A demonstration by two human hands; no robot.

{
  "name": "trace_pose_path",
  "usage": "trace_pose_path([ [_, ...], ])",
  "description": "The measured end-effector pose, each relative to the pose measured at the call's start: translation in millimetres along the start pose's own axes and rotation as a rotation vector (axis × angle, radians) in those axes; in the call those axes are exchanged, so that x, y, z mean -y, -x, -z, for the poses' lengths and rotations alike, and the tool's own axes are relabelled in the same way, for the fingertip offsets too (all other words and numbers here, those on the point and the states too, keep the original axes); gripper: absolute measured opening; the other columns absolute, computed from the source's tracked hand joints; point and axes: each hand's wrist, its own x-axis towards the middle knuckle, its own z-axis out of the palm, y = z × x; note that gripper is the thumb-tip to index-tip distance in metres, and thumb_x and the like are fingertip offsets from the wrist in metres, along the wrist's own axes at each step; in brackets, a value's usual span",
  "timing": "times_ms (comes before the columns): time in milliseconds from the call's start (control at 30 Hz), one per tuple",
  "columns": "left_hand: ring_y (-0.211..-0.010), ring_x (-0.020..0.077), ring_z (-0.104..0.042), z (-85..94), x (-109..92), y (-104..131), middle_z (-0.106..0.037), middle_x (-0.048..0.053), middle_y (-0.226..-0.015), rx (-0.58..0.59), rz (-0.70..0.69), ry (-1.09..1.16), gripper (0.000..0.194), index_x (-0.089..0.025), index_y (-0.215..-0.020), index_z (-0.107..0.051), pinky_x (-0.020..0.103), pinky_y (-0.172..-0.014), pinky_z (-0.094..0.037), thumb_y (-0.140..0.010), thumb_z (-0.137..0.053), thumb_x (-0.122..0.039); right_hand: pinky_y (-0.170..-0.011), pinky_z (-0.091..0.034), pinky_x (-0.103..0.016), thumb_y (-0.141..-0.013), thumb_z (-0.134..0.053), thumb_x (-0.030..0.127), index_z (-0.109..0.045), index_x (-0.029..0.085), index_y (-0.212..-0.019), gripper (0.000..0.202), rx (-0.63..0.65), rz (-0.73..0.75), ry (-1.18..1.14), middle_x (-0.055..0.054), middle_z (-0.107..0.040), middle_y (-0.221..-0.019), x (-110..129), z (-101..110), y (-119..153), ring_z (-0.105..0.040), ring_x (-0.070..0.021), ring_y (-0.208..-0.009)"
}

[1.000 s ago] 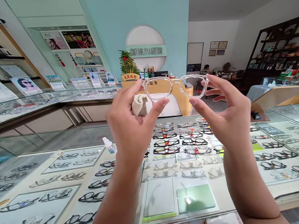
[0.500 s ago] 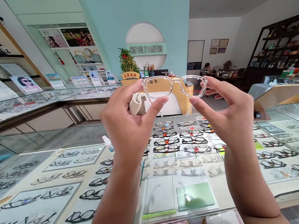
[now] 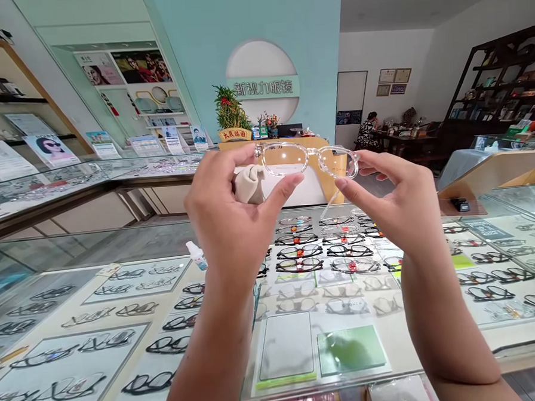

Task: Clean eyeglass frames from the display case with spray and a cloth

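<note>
A pair of clear-framed eyeglasses (image 3: 312, 152) is held up in front of me at about eye level, above the glass counter. My left hand (image 3: 231, 196) grips the left end of the frame between thumb and fingers. A crumpled beige cloth (image 3: 249, 184) is tucked in that same hand, against the palm. At the frame's right end, my right hand (image 3: 390, 197) pinches the hinge area with thumb and index finger. One clear temple arm (image 3: 329, 204) hangs downward behind the lenses; the other is mostly hidden.
Below lies a glass display case (image 3: 278, 397) holding several rows of eyeglasses (image 3: 299, 251). A small white bottle (image 3: 197, 255) stands left of my left forearm. A green card (image 3: 351, 349) lies near the front. Farther back are a yellow counter (image 3: 313, 142) and a seated person (image 3: 369, 129).
The right end of the eyeglasses has swung away and to the left, so the frame now sits at an angle. My right hand has moved left with it.
</note>
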Motion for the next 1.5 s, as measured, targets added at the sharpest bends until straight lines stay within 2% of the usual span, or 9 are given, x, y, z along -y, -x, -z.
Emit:
trace_pose_path([
  [167, -0.127, 0.0355, -0.071, 0.1, -1.1, 0.4, -0.075, 0.006, -0.119, 0.006, 0.016, 0.003, 0.048, -0.035, -0.12, -0.073, 0.054, -0.103, -0.065, -0.084, -0.092, -0.06, -0.092, -0.062, -0.049, -0.091, -0.081, 0.054, -0.086, 0.031, -0.112, 0.032, 0.066, -0.027, -0.026, -0.005, -0.085, -0.104, -6.2, -3.5, -2.7, -0.077, -0.0282, -0.097],
  [400, -0.129, 0.0363, -0.07, -0.3, -2.2, 1.7, -0.071, 0.008, -0.124, -0.001, -0.003, 0.002, 0.048, -0.035, -0.126, -0.074, 0.057, -0.11, -0.063, -0.086, -0.092, -0.056, -0.093, -0.062, -0.05, -0.09, -0.081, 0.053, -0.085, 0.028, -0.115, 0.036, 0.118, -0.071, -0.059, -0.007, -0.086, -0.108, -7.4, -7.2, -4.1, -0.078, -0.0296, -0.103],
  [600, -0.141, 0.0398, -0.064, -0.5, -1.5, 1.1, -0.069, 0.008, -0.135, 0.031, 0.043, 0.095, 0.054, -0.035, -0.131, -0.073, 0.058, -0.113, -0.062, -0.084, -0.094, -0.052, -0.095, -0.061, -0.052, -0.09, -0.081, 0.054, -0.084, 0.027, -0.116, 0.037, 0.128, -0.077, -0.052, -0.008, -0.086, -0.111, -8.0, -8.3, -4.0, -0.079, -0.0312, -0.105],
  [700, -0.138, 0.0389, -0.067, -0.3, 4.4, -1.4, -0.072, 0.007, -0.134, 0.031, 0.076, 0.089, 0.054, -0.034, -0.128, -0.074, 0.058, -0.108, -0.065, -0.083, -0.094, -0.056, -0.096, -0.061, -0.052, -0.09, -0.082, 0.056, -0.082, 0.028, -0.12, 0.041, 0.072, -0.055, -0.062, -0.008, -0.084, -0.115, -8.9, -9.6, -3.7, -0.078, -0.0298, -0.106],
  [867, -0.119, 0.0344, -0.078, -4.3, 23.4, -4.4, -0.08, 0.005, -0.122, 0.077, 0.158, 0.1, 0.055, -0.033, -0.125, -0.076, 0.055, -0.096, -0.069, -0.083, -0.091, -0.064, -0.096, -0.063, -0.051, -0.092, -0.083, 0.054, -0.074, 0.033, -0.133, 0.047, -0.112, 0.05, -0.027, -0.009, -0.078, -0.124, -5.3, -10.8, -2.6, -0.074, -0.0306, -0.11],
  [1067, -0.112, 0.0305, -0.079, -11.8, 32.1, -2.9, -0.082, 0.008, -0.125, 0.169, 0.205, 0.165, 0.057, -0.033, -0.129, -0.076, 0.047, -0.093, -0.07, -0.082, -0.093, -0.06, -0.099, -0.063, -0.056, -0.096, -0.082, 0.043, -0.068, 0.036, -0.14, 0.046, -0.229, 0.17, -0.019, -0.012, -0.071, -0.132, 0.3, -10.3, -0.3, -0.07, -0.0346, -0.119],
  [1333, -0.115, 0.0304, -0.079, -22.0, 33.9, -2.0, -0.079, 0.01, -0.13, 0.159, 0.223, 0.221, 0.062, -0.033, -0.131, -0.074, 0.045, -0.09, -0.071, -0.08, -0.095, -0.06, -0.102, -0.063, -0.065, -0.098, -0.077, 0.045, -0.059, 0.039, -0.153, 0.058, -0.265, 0.249, 0.072, -0.013, -0.067, -0.145, 3.5, -11.8, 2.9, -0.065, -0.0398, -0.133],
  [1500, -0.126, 0.0323, -0.075, -24.6, 31.8, -1.4, -0.079, 0.009, -0.13, 0.125, 0.186, 0.208, 0.057, -0.035, -0.132, -0.074, 0.047, -0.093, -0.071, -0.083, -0.093, -0.059, -0.099, -0.062, -0.069, -0.098, -0.076, 0.044, -0.051, 0.043, -0.163, 0.07, -0.241, 0.195, 0.123, -0.013, -0.065, -0.149, 5.3, -13.9, 5.1, -0.061, -0.0445, -0.139],
])
